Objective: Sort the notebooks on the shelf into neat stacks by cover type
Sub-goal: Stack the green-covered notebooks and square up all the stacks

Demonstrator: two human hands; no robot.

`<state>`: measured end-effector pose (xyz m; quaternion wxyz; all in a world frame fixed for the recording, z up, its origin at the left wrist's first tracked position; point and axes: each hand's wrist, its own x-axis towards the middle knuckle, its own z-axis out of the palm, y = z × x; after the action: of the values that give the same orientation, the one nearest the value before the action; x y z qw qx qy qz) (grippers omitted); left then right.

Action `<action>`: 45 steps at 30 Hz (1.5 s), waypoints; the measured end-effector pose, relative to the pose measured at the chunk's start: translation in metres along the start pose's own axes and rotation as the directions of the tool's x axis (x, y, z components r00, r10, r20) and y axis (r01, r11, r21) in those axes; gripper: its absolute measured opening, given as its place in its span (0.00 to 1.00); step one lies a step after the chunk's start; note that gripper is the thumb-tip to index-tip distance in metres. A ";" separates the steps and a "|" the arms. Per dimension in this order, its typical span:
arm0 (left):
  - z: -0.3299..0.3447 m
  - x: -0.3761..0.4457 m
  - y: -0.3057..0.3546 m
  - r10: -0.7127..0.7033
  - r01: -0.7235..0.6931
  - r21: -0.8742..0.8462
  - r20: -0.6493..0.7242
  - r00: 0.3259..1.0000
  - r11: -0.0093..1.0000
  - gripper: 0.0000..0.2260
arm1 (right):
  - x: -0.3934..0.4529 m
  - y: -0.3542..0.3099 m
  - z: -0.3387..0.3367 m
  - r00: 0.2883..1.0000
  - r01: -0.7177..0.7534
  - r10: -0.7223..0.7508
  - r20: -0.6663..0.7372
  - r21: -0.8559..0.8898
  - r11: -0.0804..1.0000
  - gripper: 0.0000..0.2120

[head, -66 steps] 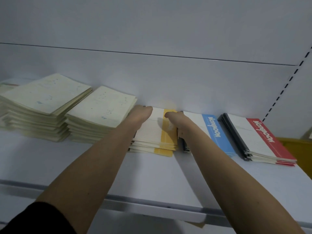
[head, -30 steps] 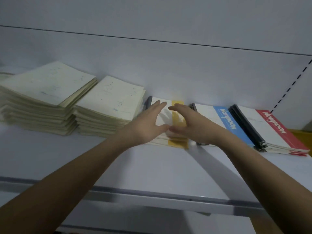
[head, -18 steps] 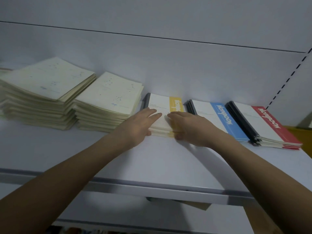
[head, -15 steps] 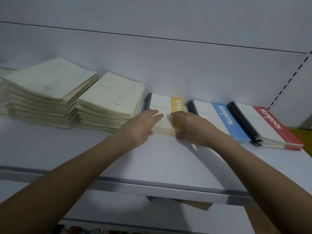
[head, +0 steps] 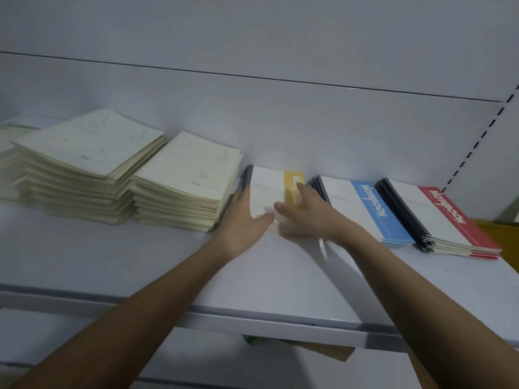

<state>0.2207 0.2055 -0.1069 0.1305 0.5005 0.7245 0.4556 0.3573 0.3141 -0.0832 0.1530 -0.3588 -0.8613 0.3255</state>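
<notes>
At centre frame, the left hand (head: pixel 245 220) lies with straight fingers against the yellow-banded notebook stack (head: pixel 273 192). The right hand (head: pixel 304 210) rests flat-fingered on its cover. They seem to be squaring it; next, align its edges evenly.

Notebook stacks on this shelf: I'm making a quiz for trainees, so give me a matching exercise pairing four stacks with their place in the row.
Things:
1. yellow-striped notebook stack
2. blue-striped notebook stack
3. red-striped notebook stack
4. cream notebook stack

Places:
A. farthest right
B. between the yellow and red stacks
C. under both hands
D. farthest left of these four

Pairs: 1-C, 2-B, 3-A, 4-D
</notes>
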 end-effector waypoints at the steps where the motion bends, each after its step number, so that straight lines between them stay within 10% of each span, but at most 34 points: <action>1: 0.000 0.003 0.006 -0.105 0.104 -0.095 -0.012 0.994 0.990 0.26 | 0.006 -0.003 0.003 0.995 -0.073 0.078 -0.064 0.078 0.994 0.31; 6: -0.011 0.022 0.014 -0.449 0.450 -0.375 0.095 0.888 0.810 0.16 | 0.018 -0.005 0.008 0.933 -0.268 0.353 -0.062 0.536 0.801 0.09; 10: -0.008 0.019 0.009 -0.444 0.455 -0.391 0.124 0.887 0.800 0.14 | 0.020 0.000 0.011 0.891 -0.351 0.453 0.015 0.655 0.669 0.33; 15: -0.001 0.016 0.006 -0.423 0.410 -0.358 0.046 0.905 0.839 0.27 | 0.019 0.000 0.013 0.876 -0.360 0.483 0.008 0.679 0.640 0.40; 22: 0.000 -0.007 0.025 0.005 -0.007 -0.011 -0.122 0.993 1.000 0.26 | -0.021 -0.020 -0.016 0.939 -0.115 0.189 -0.287 0.256 0.960 0.20; 26: 0.004 -0.014 0.064 0.270 -0.266 -0.073 0.061 0.961 0.961 0.21 | -0.061 0.000 -0.067 0.968 -0.041 0.084 -0.237 0.183 0.982 0.10; 32: 0.043 0.001 0.091 0.226 -0.385 0.237 0.503 0.834 0.892 0.33 | -0.096 0.047 -0.114 0.987 -0.161 0.146 -0.068 -0.403 0.901 0.16; 45: 0.092 0.028 0.100 0.134 -0.486 0.612 0.529 0.838 0.624 0.36 | -0.066 0.098 -0.117 0.968 0.248 -0.167 0.186 -0.637 0.730 0.22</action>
<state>0.3270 0.2864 -0.0710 -0.0036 0.7185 0.6951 0.0231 0.5127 0.3715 -0.0644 0.0025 -0.2714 -0.9625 0.0042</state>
